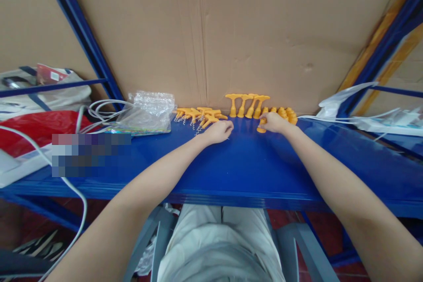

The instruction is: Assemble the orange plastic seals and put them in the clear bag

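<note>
My left hand [218, 132] is closed with curled fingers, beside a heap of yellow T-handled corkscrews [206, 116] with bare metal spirals. A thin metal tip pokes out below its fingers, apparently the end of a corkscrew whose handle is mostly hidden. My right hand [273, 122] grips a yellow plastic sleeve [261, 130] with a flared base, just above or on the table. Behind it, several more yellow sleeves [291, 116] stand grouped. Between the hands, further back, several assembled yellow corkscrews [250, 105] stand upright in a row against the cardboard.
The blue table [238, 167] backs onto a cardboard wall [231, 31]. Clear plastic bags [145, 112] lie left of the heap. White cables [109, 108] and a red bag [42, 128] are further left. At the right are more white cables [350, 119] and a blue post [390, 48].
</note>
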Demonstrator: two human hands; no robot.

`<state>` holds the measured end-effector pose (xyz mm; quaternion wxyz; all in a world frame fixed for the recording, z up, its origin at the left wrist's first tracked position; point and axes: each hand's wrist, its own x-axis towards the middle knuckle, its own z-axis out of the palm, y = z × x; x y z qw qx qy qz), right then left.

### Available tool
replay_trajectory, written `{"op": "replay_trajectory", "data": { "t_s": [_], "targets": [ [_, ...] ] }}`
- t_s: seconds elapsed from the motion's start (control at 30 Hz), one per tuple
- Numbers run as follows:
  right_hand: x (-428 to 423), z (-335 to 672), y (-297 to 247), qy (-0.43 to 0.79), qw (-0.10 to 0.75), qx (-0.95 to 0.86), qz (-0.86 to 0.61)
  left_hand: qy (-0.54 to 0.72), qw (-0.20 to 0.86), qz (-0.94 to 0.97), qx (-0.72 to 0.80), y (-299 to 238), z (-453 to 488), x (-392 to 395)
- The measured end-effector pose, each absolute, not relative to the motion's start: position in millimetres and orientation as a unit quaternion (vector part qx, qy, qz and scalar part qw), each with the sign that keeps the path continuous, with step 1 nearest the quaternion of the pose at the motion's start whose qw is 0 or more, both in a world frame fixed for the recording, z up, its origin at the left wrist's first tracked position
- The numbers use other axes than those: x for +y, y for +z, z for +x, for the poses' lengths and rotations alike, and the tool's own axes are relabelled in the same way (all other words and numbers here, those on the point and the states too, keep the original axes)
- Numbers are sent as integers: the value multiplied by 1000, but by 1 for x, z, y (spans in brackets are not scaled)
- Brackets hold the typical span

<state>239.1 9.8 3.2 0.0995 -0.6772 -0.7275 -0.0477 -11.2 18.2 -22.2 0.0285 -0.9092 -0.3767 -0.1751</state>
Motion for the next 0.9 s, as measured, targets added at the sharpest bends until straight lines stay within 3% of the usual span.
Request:
{"op": "replay_trajectory", "data": {
  "t_s": [0.13,0.4,0.9],
  "targets": [
    [8,228,0,9,128,-751,-647,-187,62,-911,-364,-28,-15,23],
    [0,215,-4,126,187,-752,-620,-88,85,-890,-439,-31,-31,35],
    [-8,207,-3,-73,67,-762,-640,-110,144,-845,-502,-24,-30,29]
  ]
}}
